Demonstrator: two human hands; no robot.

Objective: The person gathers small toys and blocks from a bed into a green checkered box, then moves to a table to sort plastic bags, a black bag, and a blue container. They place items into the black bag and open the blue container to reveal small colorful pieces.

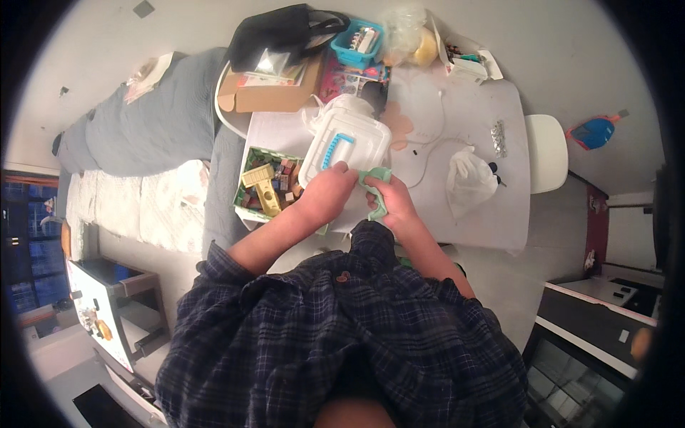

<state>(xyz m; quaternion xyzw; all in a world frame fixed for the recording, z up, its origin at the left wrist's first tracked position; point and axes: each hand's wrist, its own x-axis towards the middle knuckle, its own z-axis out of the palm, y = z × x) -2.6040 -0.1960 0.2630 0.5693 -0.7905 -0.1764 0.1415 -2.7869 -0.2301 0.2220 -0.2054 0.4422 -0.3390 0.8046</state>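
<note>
A white plastic storage box [369, 128] with a lid and a blue carrying handle [332, 151] stands before me on the table. My left hand [327, 193] is at the box's near edge, its fingers curled; whether they grip anything is hidden. In my right hand [397, 200] is a crumpled pale green cloth or thin sheet [379, 174], pinched between thumb and fingers, with one end hanging below. The top of the green piece comes close to the left fingertips. Left of the box sits a green patterned bin [241, 200] holding wooden blocks [289, 179] and a yellow toy piece [265, 190].
A cardboard box [273, 98], a black bag [273, 35] and a blue basket [353, 58] line the table's back. To the right lie a white plastic bag [471, 176], a cable [441, 115] and a silver blister pack [499, 139]. A white chair [548, 153] borders the right edge.
</note>
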